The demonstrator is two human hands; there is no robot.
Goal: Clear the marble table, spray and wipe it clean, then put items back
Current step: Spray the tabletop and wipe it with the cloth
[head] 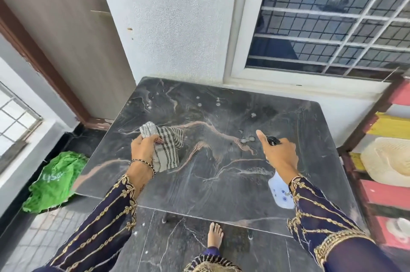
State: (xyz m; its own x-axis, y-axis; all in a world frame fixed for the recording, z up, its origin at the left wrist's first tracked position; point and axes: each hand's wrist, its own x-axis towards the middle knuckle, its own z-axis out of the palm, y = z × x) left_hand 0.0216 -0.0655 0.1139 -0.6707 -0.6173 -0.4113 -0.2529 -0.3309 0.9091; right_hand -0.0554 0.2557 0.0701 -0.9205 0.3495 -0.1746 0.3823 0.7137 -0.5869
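worktop (221,183): dark marble slab with pale pink and white veins, far edge against a white wall under a barred window (328,19); surface bare apart from scattered droplets (246,139) near the centre and toward the far edge.

left hand (144,146): over the left half of the worktop, fingers closed around a bunched checked cloth (168,149), grey and white with dark stripes; the cloth hangs from the fist down to the marble.

right hand (280,154): over the right half, fingers wrapped on a spray bottle (280,192); white body with small blue flowers below the wrist, black nozzle pointing at the centre droplets; index finger extended along the top.

both sleeves: dark navy, gold embroidery.

floor, beside the worktop's left edge: crumpled green bag (55,180).

floor, near edge: one bare foot (215,235).

right of the worktop: wooden shelf unit (363,136), a cream hat (386,161) on it.
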